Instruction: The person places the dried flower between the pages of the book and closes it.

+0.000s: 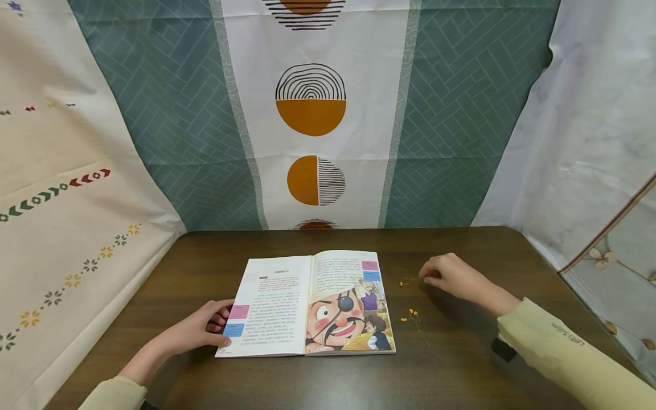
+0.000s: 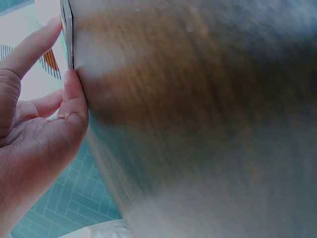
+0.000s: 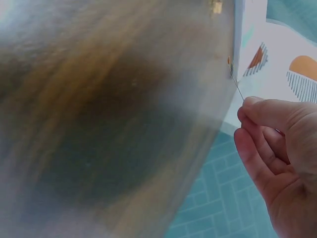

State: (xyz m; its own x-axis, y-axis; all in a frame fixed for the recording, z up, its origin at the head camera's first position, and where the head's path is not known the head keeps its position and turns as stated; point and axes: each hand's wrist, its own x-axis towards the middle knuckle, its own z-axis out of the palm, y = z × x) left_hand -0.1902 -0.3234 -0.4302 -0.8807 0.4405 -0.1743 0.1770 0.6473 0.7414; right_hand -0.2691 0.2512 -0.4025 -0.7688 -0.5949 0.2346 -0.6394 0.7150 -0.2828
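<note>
An open illustrated book (image 1: pixel 277 307) lies on the dark wooden table, its right page showing a cartoon face with an eye patch. My left hand (image 1: pixel 202 329) holds the book's left edge, the thumb on the lower corner of the page and the fingers bent at the edge. To the right of the book, my right hand (image 1: pixel 451 277) pinches the thin stem of a small yellow dried flower (image 1: pixel 406 282) between thumb and fingertips. That flower's stem (image 3: pixel 237 88) also shows in the right wrist view. Nearer the front, a second yellow flower sprig (image 1: pixel 413 319) lies on the table.
The brown table (image 1: pixel 348 387) ends at a patterned teal and white cloth (image 1: pixel 318 142) behind it. Cream cloth (image 1: pixel 77 228) hangs at the left, pale cloth (image 1: pixel 589 142) at the right.
</note>
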